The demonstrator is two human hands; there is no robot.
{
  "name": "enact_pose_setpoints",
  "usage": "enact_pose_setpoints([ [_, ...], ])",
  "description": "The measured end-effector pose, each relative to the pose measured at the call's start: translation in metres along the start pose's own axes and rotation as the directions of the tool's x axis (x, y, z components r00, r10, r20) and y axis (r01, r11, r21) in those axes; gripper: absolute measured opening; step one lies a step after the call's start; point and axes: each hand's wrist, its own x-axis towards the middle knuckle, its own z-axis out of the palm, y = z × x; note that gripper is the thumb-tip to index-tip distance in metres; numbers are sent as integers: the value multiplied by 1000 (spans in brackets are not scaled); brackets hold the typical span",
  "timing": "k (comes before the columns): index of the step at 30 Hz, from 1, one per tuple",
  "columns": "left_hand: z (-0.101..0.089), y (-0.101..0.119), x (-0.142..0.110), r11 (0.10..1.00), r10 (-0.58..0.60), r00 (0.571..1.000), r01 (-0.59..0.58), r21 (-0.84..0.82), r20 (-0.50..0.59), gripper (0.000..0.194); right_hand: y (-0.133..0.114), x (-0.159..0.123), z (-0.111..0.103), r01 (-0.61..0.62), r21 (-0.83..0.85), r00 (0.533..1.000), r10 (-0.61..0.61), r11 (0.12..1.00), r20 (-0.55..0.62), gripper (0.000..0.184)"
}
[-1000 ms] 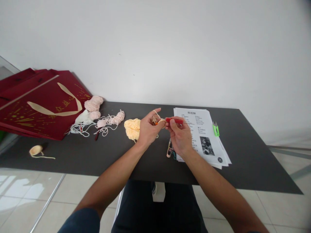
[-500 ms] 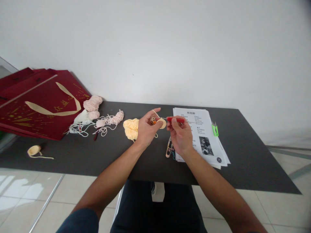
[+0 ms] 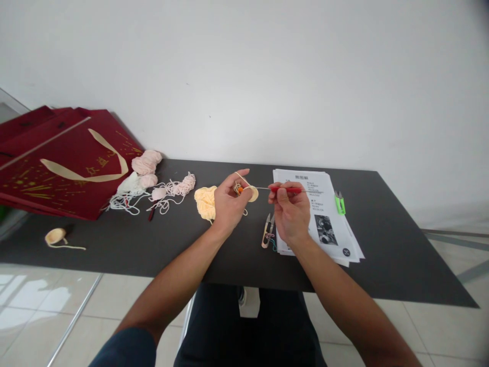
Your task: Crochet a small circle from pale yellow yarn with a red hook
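Note:
Between the thumb and fingers of my left hand (image 3: 231,203) is a small round piece of cream crochet work (image 3: 253,194). A strand of yarn (image 3: 241,177) loops over the raised index finger, and a small orange thing (image 3: 240,189) shows by the fingers. My right hand (image 3: 291,211) pinches the red handle of a crochet hook (image 3: 287,190), its thin metal shaft pointing left at the crochet work. Whether the tip sits in a loop is too small to tell. Left of my left hand, partly behind it, lies a pale yellow yarn ball (image 3: 205,202).
Printed sheets (image 3: 324,204) lie under my right hand, with green thread snips (image 3: 340,203) on their edge. Other snips (image 3: 266,232) lie left of them. Pink and white yarn (image 3: 145,163), dark red bags (image 3: 72,158) and a cream crocheted cup (image 3: 55,236) are at the left.
My right hand has moved right with the crochet hook, so more of the metal shaft shows between the hands. My left hand has stayed nearly in place, holding the crochet work.

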Motion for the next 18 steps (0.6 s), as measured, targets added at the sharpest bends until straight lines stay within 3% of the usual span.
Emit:
enact_pose_setpoints([
  [18,1,5,-1,1000,6,997,-6,1,-75,37,8,-8,-2,203,-160,979,-203,966,19,12],
])
